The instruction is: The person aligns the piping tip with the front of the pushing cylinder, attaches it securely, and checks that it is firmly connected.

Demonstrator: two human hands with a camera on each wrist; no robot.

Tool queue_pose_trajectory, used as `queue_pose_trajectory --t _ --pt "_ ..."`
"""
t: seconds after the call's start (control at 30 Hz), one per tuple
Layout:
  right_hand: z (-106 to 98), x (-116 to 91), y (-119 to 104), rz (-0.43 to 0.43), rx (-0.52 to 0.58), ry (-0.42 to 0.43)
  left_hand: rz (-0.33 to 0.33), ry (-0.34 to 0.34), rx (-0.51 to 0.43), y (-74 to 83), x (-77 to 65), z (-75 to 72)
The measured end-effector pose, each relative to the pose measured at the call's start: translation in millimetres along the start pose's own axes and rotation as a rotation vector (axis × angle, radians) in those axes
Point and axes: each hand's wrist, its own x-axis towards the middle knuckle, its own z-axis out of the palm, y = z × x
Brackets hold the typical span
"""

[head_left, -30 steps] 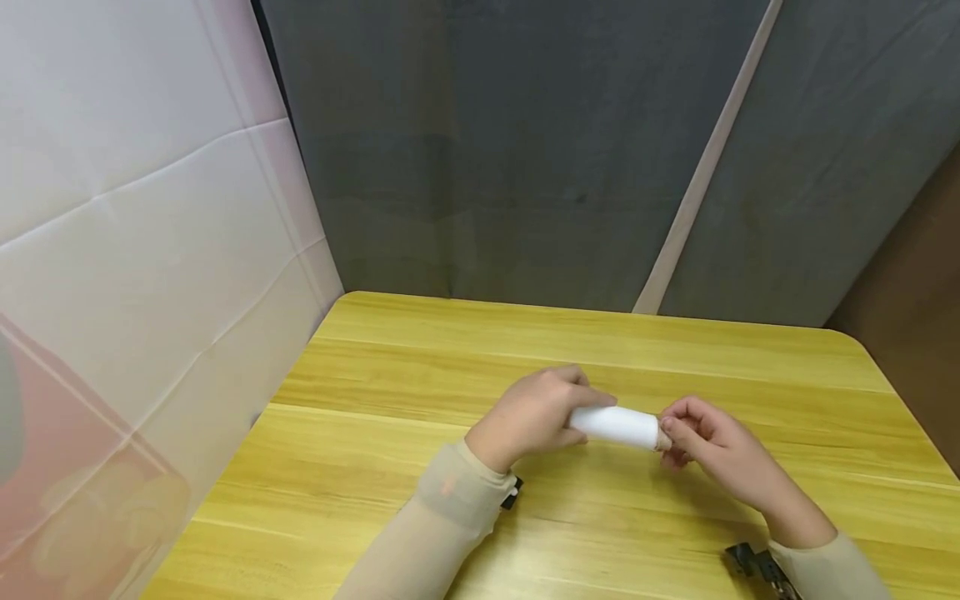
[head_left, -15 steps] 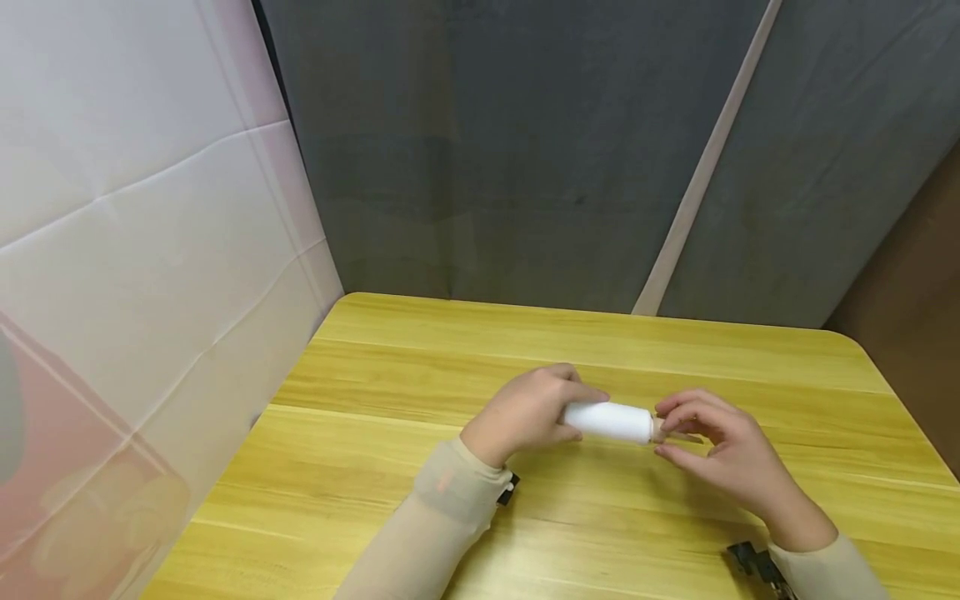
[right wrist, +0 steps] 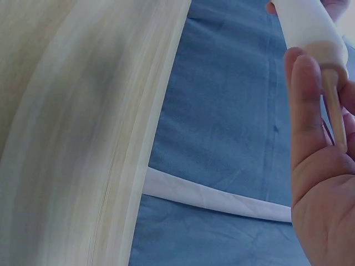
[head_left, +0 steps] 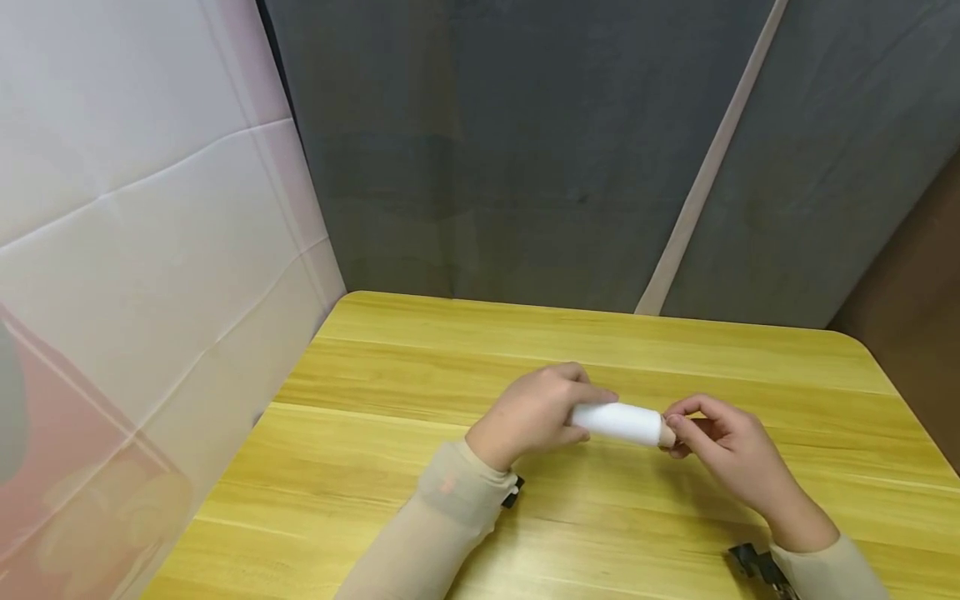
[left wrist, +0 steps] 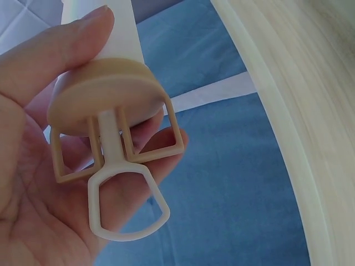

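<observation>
My left hand (head_left: pixel 532 412) holds a white-barrelled syringe (head_left: pixel 618 422) level above the table, thumb and fingers curled round its rear end. In the left wrist view, the tan end cap (left wrist: pixel 105 91) has two square finger loops, and a pale plunger ring (left wrist: pixel 130 202) sticks out between them. At the other end, my right hand (head_left: pixel 731 454) pinches the tan nozzle end between thumb and fingers. The right wrist view shows the long narrow nozzle (right wrist: pixel 334 111) pointing into the right palm, with fingers beside its collar (right wrist: pixel 324 52). The inside of the barrel cannot be seen.
A yellow wood-grain table (head_left: pixel 420 383) lies under both hands. Grey cloth (head_left: pixel 487 167) hangs behind it, with a pale strip (head_left: pixel 705 175) running down. A white patterned sheet (head_left: pixel 172 233) hangs at the left, and a brown surface (head_left: pixel 915 292) stands at the right.
Half a second ago the right fingers were spread wider around the nozzle, which showed between them; now they are closed in on it again. The syringe has shifted slightly right.
</observation>
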Motion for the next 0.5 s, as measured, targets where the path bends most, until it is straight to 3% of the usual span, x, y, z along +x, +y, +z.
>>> queue_pose_trajectory --t 0.2,0.33,0.4,0.5 --pt "-3.8 -0.4 -4.7 0.032 -0.007 -0.016 0.003 0.001 0.001 0.3 1.0 0.4" --pt "-5.6 -1.1 -5.2 0.03 -0.133 -0.007 -0.008 -0.011 -0.005 -1.4 0.4 0.3" --pt "-5.3 -0.8 -3.3 -0.023 -0.199 0.02 -0.015 -0.018 -0.006 -2.7 -0.4 0.6" --pt "-3.6 1.8 1.8 -0.185 -0.241 0.04 -0.029 -0.025 -0.004 -4.3 -1.7 0.2"
